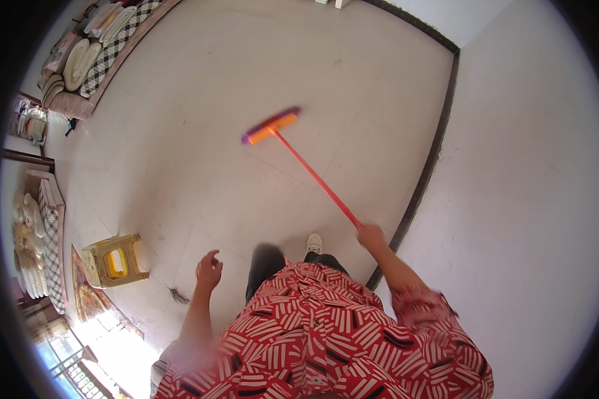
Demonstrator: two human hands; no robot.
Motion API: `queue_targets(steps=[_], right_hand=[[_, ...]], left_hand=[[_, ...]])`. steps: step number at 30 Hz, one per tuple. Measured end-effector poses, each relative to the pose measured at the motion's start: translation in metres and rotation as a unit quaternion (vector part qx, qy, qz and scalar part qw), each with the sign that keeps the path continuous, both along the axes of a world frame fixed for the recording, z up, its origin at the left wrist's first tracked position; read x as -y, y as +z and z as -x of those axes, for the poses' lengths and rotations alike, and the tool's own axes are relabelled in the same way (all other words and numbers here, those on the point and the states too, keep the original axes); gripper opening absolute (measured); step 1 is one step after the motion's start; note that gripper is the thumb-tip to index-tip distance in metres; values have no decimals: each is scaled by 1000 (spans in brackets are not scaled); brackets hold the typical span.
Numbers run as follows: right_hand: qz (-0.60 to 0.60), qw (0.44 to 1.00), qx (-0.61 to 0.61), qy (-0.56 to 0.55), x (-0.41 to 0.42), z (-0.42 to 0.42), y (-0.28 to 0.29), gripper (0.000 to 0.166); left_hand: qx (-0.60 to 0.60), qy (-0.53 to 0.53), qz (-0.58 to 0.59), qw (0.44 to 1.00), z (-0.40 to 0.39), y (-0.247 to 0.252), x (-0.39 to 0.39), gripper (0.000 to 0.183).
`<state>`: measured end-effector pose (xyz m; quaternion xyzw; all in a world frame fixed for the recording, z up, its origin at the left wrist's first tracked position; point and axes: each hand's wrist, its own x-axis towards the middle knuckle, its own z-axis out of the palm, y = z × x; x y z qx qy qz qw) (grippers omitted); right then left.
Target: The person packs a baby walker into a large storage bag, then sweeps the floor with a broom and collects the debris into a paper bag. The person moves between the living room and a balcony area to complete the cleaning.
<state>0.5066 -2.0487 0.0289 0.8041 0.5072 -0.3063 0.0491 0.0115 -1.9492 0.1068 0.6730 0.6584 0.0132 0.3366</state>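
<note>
My right hand [372, 236] grips the red handle of a push broom [319, 180] near its upper end, close to the wall. The handle slants away to the upper left, where an orange head with purple bristles [272, 125] is over the pale floor [219, 164], slightly blurred. Nothing is in my left hand [209, 272], which hangs at my side with its fingers loosely apart and curled. A small pile of dark debris [179, 295] lies on the floor just left of that hand.
A yellowish plastic stool [97, 262] is on my left beside a patterned mat [87, 284]. Sofas with checked covers line the left side, one bearing folded bedding [82, 60], the other plush toys [27, 224]. A white wall [519, 199] with dark baseboard [437, 144] runs along my right.
</note>
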Motion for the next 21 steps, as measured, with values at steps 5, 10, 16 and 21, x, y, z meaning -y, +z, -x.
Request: queue_targets(steps=[5, 10, 16, 21], right_hand=[[-63, 990, -12, -127, -196, -45, 19, 35], [-11, 989, 35, -141, -114, -177, 38, 48], [96, 960, 77, -251, 25, -231, 136, 38], [135, 964, 38, -226, -7, -272, 124, 42]], left_hand=[[-39, -46, 20, 998, -54, 18, -101, 35], [-90, 45, 110, 989, 1, -71, -141, 38], [-52, 101, 346, 931, -57, -85, -251, 33], [-63, -43, 78, 994, -180, -71, -431, 41]])
